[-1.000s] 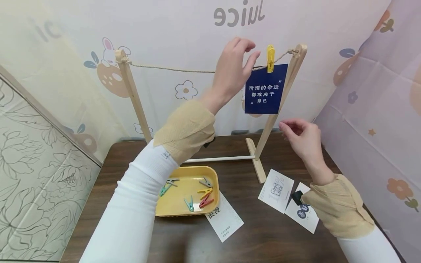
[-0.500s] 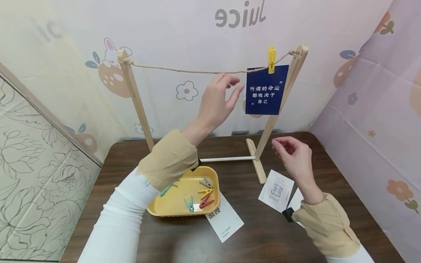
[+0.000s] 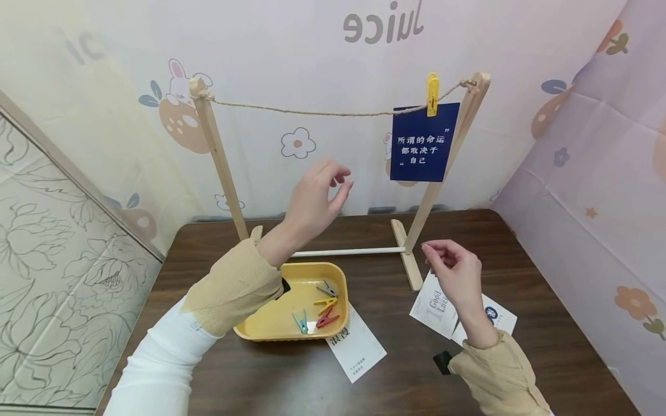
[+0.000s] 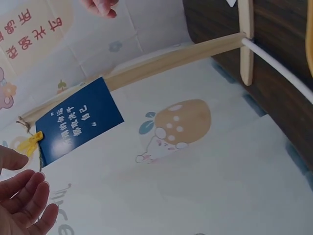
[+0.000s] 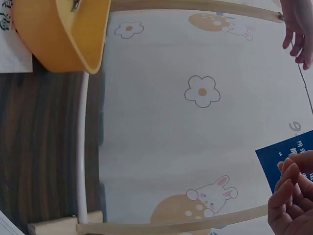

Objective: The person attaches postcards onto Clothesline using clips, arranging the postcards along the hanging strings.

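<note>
A dark blue card [image 3: 422, 138] with white lettering hangs from the twine [image 3: 312, 113], held by a yellow clothespin [image 3: 432, 95] near the right post. Left of the card and below the twine, my left hand [image 3: 312, 202] is in the air with loosely bent fingers and nothing in them. My right hand [image 3: 460, 277] hovers over the white cards at the right, thumb near its fingertips, with no object visible in it. In the left wrist view, the blue card [image 4: 80, 122] and the yellow clothespin [image 4: 31, 143] appear beyond my left hand [image 4: 22, 198].
A yellow tray [image 3: 270, 329] with several clothespins stands on the brown table. A white card [image 3: 359, 349] lies partly under its corner. Two more cards, one reading Good Luck [image 3: 436, 306], lie at right. The wooden frame [image 3: 221, 162] stands before the patterned curtain.
My left hand has come away from the twine, moving down and left. My right hand has lowered and shifted left. The blue card and its clothespin stay in place on the twine.
</note>
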`<state>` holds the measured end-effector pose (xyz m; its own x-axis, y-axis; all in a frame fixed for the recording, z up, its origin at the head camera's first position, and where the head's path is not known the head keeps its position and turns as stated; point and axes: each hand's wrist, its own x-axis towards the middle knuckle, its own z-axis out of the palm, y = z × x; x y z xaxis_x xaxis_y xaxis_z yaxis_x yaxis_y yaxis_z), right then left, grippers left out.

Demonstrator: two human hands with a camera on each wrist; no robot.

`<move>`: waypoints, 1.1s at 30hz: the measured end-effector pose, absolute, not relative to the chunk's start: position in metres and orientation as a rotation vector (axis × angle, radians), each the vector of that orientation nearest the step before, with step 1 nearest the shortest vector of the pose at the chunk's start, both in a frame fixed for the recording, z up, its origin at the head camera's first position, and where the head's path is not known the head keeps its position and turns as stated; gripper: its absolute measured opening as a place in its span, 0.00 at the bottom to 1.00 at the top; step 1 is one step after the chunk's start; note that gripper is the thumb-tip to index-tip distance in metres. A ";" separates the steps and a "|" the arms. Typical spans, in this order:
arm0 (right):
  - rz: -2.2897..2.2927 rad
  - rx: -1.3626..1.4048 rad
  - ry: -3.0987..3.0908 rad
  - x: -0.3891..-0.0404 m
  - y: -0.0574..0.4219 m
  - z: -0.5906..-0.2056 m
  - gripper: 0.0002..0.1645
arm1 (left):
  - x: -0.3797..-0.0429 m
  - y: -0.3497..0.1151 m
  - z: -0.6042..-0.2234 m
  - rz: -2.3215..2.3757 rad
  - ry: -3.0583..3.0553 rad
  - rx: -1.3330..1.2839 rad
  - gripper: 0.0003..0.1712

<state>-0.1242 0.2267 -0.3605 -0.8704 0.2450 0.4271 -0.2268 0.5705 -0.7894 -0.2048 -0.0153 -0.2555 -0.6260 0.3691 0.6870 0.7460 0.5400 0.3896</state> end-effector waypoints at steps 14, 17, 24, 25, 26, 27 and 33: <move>1.590 0.128 -2.131 -0.140 0.222 -0.448 0.10 | -0.189 -0.057 -0.290 -0.865 -2.374 -0.849 0.06; 1.620 0.123 -2.128 -0.127 0.203 -0.427 0.11 | -0.184 -0.064 -0.299 -0.853 -2.407 -0.828 0.05; 1.669 0.050 -2.172 -0.118 0.181 -0.429 0.07 | -0.174 -0.074 -0.318 -0.832 -2.493 -0.767 0.06; 1.665 0.023 -2.198 -0.117 0.178 -0.429 0.07 | -0.173 -0.075 -0.321 -0.829 -2.507 -0.766 0.06; 1.640 -0.041 -2.254 -0.113 0.172 -0.424 0.07 | -0.172 -0.075 -0.324 -0.826 -2.521 -0.766 0.06; 1.654 -0.067 -2.272 -0.112 0.170 -0.426 0.07 | -0.171 -0.076 -0.326 -0.829 -2.535 -0.765 0.06; 1.705 -0.154 -2.341 -0.111 0.158 -0.439 0.07 | -0.168 -0.078 -0.345 -0.836 -2.605 -0.778 0.07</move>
<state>-0.1108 0.1576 -0.4385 -0.9655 0.2250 0.1310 -0.0557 0.3131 -0.9481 -0.1679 -0.0782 -0.3450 -0.8100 0.4039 0.4251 0.5758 0.6848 0.4466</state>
